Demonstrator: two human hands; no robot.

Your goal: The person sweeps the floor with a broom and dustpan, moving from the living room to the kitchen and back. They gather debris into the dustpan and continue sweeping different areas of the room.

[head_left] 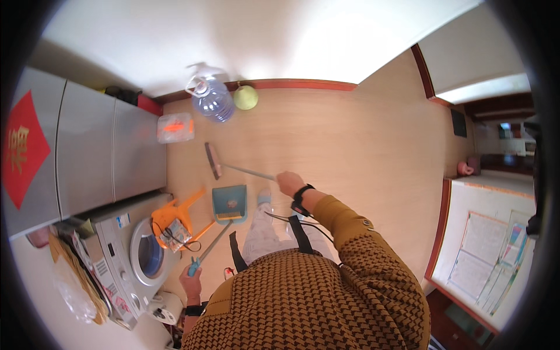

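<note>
My right hand (290,184) is closed round the grey handle of a broom (213,161). The broom head is on the floor ahead and to the left, a little beyond the dustpan. My left hand (191,284) grips the blue end of a long-handled dustpan (229,200). The teal pan lies on the floor with its open side away from me and a yellow comb strip along its near edge. A small pale heap of debris (232,204) sits in the pan. My foot is just right of the pan.
An orange stool (173,220) with a bag and cable on it stands left of the dustpan, before a washing machine (119,252). A grey fridge (87,146), a clear box (175,128), a big water bottle (213,100) and a round green melon-like thing (245,97) line the walls.
</note>
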